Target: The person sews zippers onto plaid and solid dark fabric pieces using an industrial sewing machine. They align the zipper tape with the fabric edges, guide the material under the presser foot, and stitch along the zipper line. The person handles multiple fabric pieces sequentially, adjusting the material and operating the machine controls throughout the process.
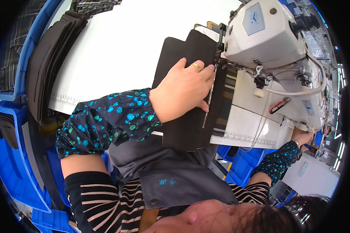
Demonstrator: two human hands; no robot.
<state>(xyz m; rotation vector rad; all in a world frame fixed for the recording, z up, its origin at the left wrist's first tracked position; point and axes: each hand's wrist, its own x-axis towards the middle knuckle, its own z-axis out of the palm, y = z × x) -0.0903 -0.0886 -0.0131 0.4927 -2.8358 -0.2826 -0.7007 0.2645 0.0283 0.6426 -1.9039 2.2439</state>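
My left hand (184, 91) lies on a dark brown fabric panel (179, 134), fingers stretched out and thumb apart, pressing it on the white table. Beside my fingertips a metal-toothed zipper (210, 95) runs along the panel, its upper end close to the needle area of a white sewing machine (266, 35). Striped fabric (229, 91) shows past the panel's right edge. My right hand (301, 136) is at the far right, against the end of the machine near a white dial (301, 126). The fingers there are mostly hidden, so their grip does not show.
A stack of dark fabric pieces (52, 64) rests at the table's left edge. Blue bins (17, 155) stand at the left, another blue bin (245, 167) below the table. A red-and-black cutter (280, 105) lies by the machine. A ruler strip (256, 140) lines the front edge.
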